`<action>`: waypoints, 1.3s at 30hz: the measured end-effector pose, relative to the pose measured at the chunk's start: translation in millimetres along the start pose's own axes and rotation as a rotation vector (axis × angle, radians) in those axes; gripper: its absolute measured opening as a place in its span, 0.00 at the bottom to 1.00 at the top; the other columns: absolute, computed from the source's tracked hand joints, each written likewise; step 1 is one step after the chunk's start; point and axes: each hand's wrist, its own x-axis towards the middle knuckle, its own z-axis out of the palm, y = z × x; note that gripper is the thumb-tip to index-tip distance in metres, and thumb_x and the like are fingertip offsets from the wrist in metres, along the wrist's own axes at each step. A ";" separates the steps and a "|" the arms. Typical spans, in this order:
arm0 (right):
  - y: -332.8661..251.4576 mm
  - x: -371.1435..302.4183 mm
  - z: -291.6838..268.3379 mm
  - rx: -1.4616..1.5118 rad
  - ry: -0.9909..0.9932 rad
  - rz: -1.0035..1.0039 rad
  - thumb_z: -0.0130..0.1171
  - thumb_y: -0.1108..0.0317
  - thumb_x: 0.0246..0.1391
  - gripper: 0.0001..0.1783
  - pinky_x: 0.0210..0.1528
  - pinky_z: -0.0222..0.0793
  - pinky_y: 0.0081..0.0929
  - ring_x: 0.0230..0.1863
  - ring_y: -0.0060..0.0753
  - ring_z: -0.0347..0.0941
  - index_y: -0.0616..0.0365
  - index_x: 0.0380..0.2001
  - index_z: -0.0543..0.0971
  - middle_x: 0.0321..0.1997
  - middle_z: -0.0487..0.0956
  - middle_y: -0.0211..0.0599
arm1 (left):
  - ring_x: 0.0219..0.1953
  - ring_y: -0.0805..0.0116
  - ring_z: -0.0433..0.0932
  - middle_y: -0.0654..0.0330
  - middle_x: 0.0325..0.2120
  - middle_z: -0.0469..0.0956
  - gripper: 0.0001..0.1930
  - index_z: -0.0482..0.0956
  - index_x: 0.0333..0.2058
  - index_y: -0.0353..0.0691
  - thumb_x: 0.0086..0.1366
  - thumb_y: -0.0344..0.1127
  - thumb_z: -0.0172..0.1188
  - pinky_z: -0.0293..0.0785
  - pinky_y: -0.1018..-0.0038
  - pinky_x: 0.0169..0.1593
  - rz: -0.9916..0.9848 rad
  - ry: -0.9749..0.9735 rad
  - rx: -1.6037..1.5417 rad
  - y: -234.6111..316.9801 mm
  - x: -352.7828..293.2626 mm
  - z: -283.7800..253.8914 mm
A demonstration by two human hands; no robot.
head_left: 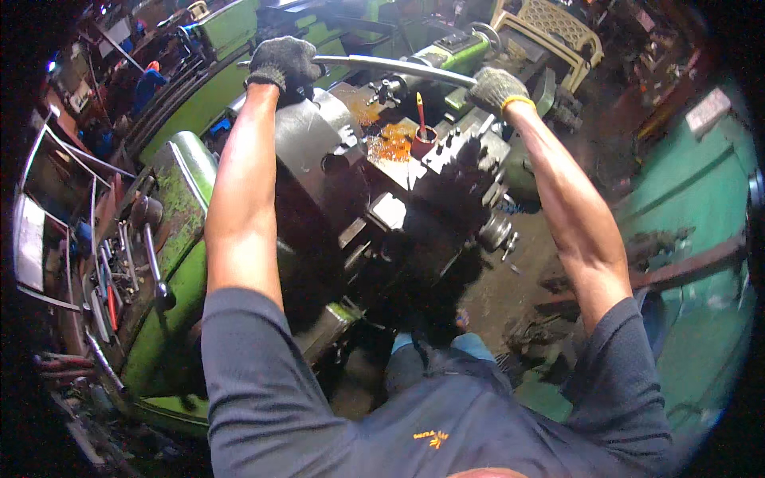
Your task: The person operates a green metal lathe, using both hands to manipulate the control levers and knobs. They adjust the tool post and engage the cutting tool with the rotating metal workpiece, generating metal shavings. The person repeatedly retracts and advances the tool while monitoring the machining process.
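Both arms reach forward over a green lathe, each hand in a grey knit glove. A long metal bar [398,66] spans the gap between them, raised above the machine. My left hand [284,60] is closed round it near its left end, above the big dark chuck [307,147]. At the bar's right end my right hand [497,88] is closed on it, its glove showing a yellow cuff. Below the bar, a brush [420,110] stands in a small reddish cup [424,143], beside an oily orange-brown patch [390,143] on the lathe.
Wrenches and other hand tools lie on the green headstock side at left, near a lever with a knob [163,291]. A handwheel [496,233] sticks out at right. A beige plastic chair [558,32] stands at the back. Green sheeting [693,215] covers the far right.
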 end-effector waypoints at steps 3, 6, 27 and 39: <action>9.6 19.8 0.8 -0.024 0.028 -0.099 0.59 0.50 0.50 0.22 0.50 0.77 0.45 0.47 0.53 0.82 0.54 0.41 0.86 0.43 0.84 0.53 | 0.38 0.50 0.85 0.51 0.32 0.84 0.17 0.86 0.33 0.49 0.54 0.53 0.58 0.79 0.54 0.43 0.038 0.093 0.052 -13.0 6.5 15.6; 26.3 35.5 14.2 -0.035 0.126 -0.201 0.60 0.48 0.51 0.21 0.47 0.77 0.47 0.42 0.55 0.82 0.52 0.38 0.86 0.38 0.85 0.50 | 0.37 0.50 0.84 0.52 0.31 0.83 0.16 0.85 0.32 0.49 0.54 0.52 0.58 0.78 0.54 0.42 0.011 0.077 -0.003 -2.7 -0.5 11.9; 251.4 -71.3 255.0 0.555 -0.392 -0.023 0.56 0.27 0.53 0.39 0.38 0.73 0.46 0.31 0.48 0.81 0.58 0.31 0.85 0.26 0.83 0.47 | 0.44 0.46 0.83 0.49 0.39 0.84 0.15 0.85 0.39 0.50 0.56 0.46 0.57 0.77 0.52 0.48 -0.458 -0.333 0.220 71.2 22.5 -15.6; 242.4 -43.1 250.7 0.599 -0.566 -0.371 0.52 0.35 0.60 0.38 0.57 0.69 0.45 0.55 0.57 0.76 0.62 0.52 0.79 0.53 0.81 0.58 | 0.31 0.51 0.85 0.55 0.25 0.84 0.11 0.86 0.34 0.55 0.59 0.46 0.57 0.78 0.53 0.34 -0.398 -0.216 0.476 162.2 -32.9 -1.1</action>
